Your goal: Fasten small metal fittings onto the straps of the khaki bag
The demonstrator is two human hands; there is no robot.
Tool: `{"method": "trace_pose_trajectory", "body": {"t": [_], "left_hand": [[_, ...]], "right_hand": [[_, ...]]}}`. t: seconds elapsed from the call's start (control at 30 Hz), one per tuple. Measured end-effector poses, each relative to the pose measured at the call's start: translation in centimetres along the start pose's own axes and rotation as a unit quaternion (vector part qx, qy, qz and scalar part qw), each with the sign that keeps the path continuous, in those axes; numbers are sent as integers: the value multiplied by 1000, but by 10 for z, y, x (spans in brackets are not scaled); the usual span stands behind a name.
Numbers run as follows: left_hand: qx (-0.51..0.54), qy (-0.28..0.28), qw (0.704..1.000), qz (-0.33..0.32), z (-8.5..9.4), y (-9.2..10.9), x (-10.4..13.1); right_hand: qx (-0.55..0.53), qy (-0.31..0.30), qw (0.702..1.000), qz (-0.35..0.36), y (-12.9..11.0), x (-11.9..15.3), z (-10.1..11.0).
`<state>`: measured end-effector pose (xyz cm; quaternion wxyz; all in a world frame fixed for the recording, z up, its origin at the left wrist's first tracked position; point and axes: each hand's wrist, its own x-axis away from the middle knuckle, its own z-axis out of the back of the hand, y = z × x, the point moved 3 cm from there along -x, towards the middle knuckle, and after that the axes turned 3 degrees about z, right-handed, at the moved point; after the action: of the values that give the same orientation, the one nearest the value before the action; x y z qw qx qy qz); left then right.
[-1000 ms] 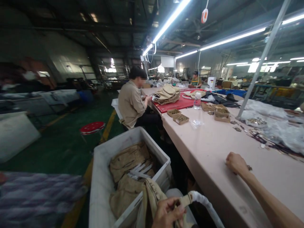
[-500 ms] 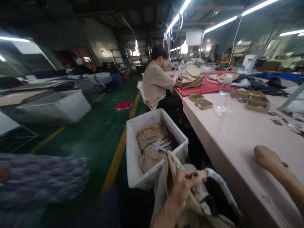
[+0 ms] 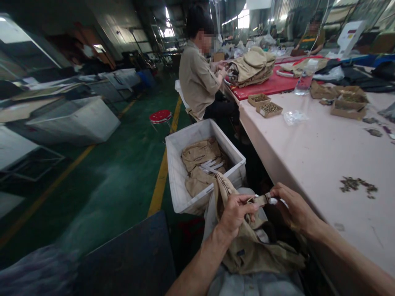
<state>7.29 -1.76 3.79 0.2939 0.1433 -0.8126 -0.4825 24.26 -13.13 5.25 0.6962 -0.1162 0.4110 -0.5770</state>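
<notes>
The left hand [image 3: 236,211] and right hand [image 3: 291,205] both pinch a strap [image 3: 261,200] of the khaki garment [image 3: 256,250] in the person's lap, just off the table's [image 3: 317,152] near edge; what the fingertips grip is hard to make out. The white bin [image 3: 185,193] beside it holds folded khaki garments, perhaps with white tags.

left hand [image 3: 236,211]: fingers curled, thumb and forefinger pinched, forearm raised from below | right hand [image 3: 291,205]: held just beside it, fingers pinched, forearm extended from lower right

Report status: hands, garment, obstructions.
Left hand and right hand both pinching the khaki fabric garment's strap. White plastic bin beside. Nothing blocking.
</notes>
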Motion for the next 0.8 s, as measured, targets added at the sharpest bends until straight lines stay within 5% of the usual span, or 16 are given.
{"method": "trace_pose_trajectory", "body": {"t": [0.2,0.6,0.8], "left_hand": [[14,-6,1000,-16,-3,-1,1],[-62,-37,996,-46,-2,-9,3],[-60,-51,996,-45,-5,-9,4]], "right_hand": [[-20,-2,1000,18,1,2,-13],[-199,13,976,-92,-3,1,1],[-241,14,967,-86,3,0,6]]}}
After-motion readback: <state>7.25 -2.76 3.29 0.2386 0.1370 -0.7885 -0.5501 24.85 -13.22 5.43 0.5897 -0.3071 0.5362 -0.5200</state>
